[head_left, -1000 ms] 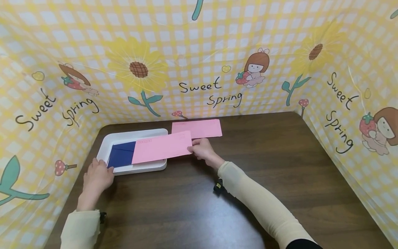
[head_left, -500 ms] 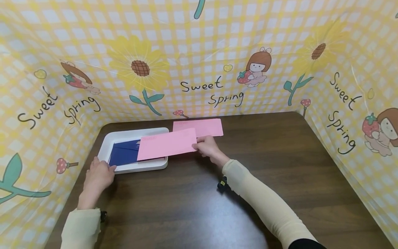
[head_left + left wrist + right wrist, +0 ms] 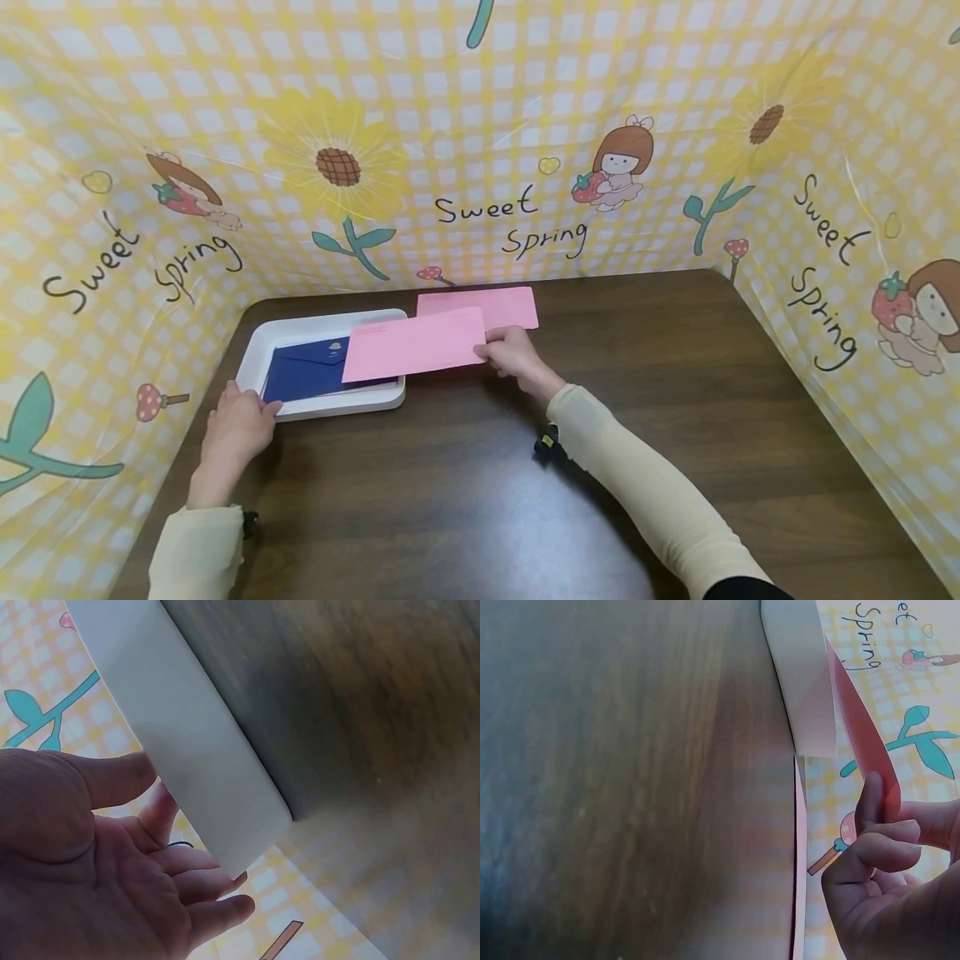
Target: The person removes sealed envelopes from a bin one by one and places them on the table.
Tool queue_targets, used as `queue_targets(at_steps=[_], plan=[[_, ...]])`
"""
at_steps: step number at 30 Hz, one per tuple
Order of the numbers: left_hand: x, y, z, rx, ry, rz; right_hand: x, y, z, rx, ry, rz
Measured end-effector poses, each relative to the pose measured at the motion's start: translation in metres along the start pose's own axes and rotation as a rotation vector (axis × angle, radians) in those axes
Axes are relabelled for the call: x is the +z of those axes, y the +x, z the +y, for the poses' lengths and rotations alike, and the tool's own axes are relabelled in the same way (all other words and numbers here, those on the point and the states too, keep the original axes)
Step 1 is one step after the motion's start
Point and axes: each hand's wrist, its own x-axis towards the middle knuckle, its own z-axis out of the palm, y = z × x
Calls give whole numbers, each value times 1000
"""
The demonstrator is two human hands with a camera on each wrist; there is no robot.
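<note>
In the head view my right hand pinches the right end of a pink envelope between thumb and fingers. The envelope is raised above the right part of a white tray and overhangs its right rim. A dark blue envelope with a small pale mark lies inside the tray, its right part covered by the pink one. My left hand grips the tray's near left corner; in the left wrist view its thumb lies at the rim and the fingers curve around the outer side.
Another pink envelope lies on the brown table near the back edge, partly behind the held one. A yellow checked cloth with printed flowers and writing stands around the table's back and sides.
The right hand has drawn the pink envelope to the right and slightly up, uncovering more of the dark blue envelope. The left hand has stayed at the tray's corner.
</note>
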Motion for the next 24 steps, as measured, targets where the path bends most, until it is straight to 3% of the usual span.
queue_targets(at_steps=[10, 24], plan=[[-3, -2, 4, -16, -10, -10, -20, -2, 5, -17, 30, -25], [1, -3, 3, -23, -19, 1, -40, -5, 14, -9, -12, 12]])
